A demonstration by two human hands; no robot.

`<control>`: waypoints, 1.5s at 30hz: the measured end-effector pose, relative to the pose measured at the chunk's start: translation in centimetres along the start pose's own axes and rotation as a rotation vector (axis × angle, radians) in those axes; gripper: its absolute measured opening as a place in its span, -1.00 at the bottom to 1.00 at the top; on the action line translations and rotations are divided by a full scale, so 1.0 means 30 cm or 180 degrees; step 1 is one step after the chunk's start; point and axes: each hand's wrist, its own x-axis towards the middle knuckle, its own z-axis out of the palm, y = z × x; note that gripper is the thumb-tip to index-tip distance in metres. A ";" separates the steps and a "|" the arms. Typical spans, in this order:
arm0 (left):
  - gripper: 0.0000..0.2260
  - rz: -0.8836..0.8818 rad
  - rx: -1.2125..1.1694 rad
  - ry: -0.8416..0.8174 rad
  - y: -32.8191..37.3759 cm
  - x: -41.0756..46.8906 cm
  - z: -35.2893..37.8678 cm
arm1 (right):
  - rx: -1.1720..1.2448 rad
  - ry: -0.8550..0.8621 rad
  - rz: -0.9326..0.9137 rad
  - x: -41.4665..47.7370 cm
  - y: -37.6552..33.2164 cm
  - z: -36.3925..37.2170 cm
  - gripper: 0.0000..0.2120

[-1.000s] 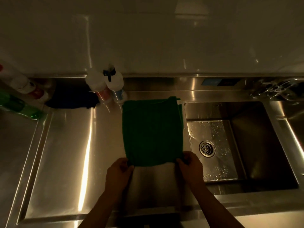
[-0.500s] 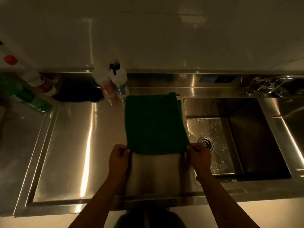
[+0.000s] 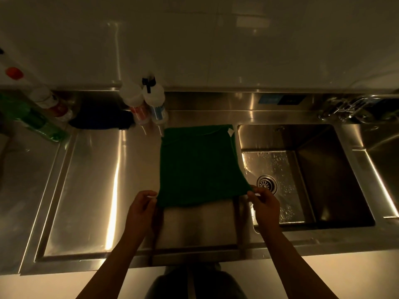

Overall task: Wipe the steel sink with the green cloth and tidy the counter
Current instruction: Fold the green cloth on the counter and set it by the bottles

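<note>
1. The cloth (image 3: pixel 198 165) lay spread in a rough square on the worktop (image 3: pixel 86 190), just left of the sink (image 3: pixel 280 137). Its right edge ran along the sink's left rim, and a small white tag (image 3: pixel 231 132) showed at its far right corner.
2. The left hand (image 3: pixel 141 209) pinched the cloth's near left corner between thumb and fingers. The right hand (image 3: pixel 264 207) pinched the near right corner in the same way, over the sink's near left corner.
3. Water drops speckled the sink floor, and the round drain (image 3: pixel 267 184) sat just beyond the right hand. The basin's right half was in deep shadow.
4. Two white-capped bottles (image 3: pixel 146 104) stood side by side just beyond the cloth's far left corner. One carried a black nozzle, and whether either touched the cloth could not be told.
5. Left of them a dark rag (image 3: pixel 101 118) lay bunched at the back of the worktop. Further left, a green bottle (image 3: pixel 36 124) and a red-labelled bottle (image 3: pixel 50 103) crowded the far left corner.
6. A tap (image 3: pixel 349 106) sat behind the sink's far right corner, well apart from the cloth.
7. A wide stretch of steel ran from the cloth's left edge to the worktop's raised left lip. A narrower strip lay between the cloth's near edge and the front lip, framed by the two forearms.
</note>
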 end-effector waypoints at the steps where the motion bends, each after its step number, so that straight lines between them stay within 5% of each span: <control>1: -0.86 -0.0038 0.0063 -0.0052 -0.006 -0.009 -0.007 | -0.0065 -0.0057 0.0062 -0.010 0.005 -0.010 -0.85; 7: -0.86 -0.0473 0.0766 -0.0457 -0.055 -0.086 -0.049 | -0.1161 -0.0635 0.0793 -0.060 0.078 -0.080 -0.88; 11: -0.91 -0.0979 0.1365 -0.1138 -0.093 -0.113 -0.090 | -0.1938 -0.1495 0.1286 -0.068 0.118 -0.105 -0.94; 17: -0.94 -0.1872 0.0960 -0.1127 -0.058 -0.112 -0.141 | -0.3189 -0.1643 0.1230 -0.031 0.082 -0.107 -0.88; 21: -0.91 -0.0727 0.1825 -0.0453 -0.015 -0.001 -0.161 | -0.3145 -0.0995 0.0364 0.048 0.010 -0.057 -0.77; 23: -0.89 -0.0122 0.1946 -0.0197 0.035 0.074 -0.110 | -0.2626 -0.0857 -0.0001 0.103 -0.034 -0.005 -0.91; 28: -0.62 0.0990 0.2444 -0.0479 0.102 0.320 0.023 | -0.2207 -0.0831 -0.0453 0.270 -0.139 0.166 -0.74; 35: -0.49 0.1026 0.2828 -0.0947 0.074 0.438 0.055 | -0.2300 -0.0776 -0.0627 0.398 -0.145 0.276 -0.67; 45: -0.81 0.1060 0.1902 0.0018 0.066 0.479 0.053 | -0.2478 -0.0422 -0.0785 0.444 -0.133 0.286 -0.91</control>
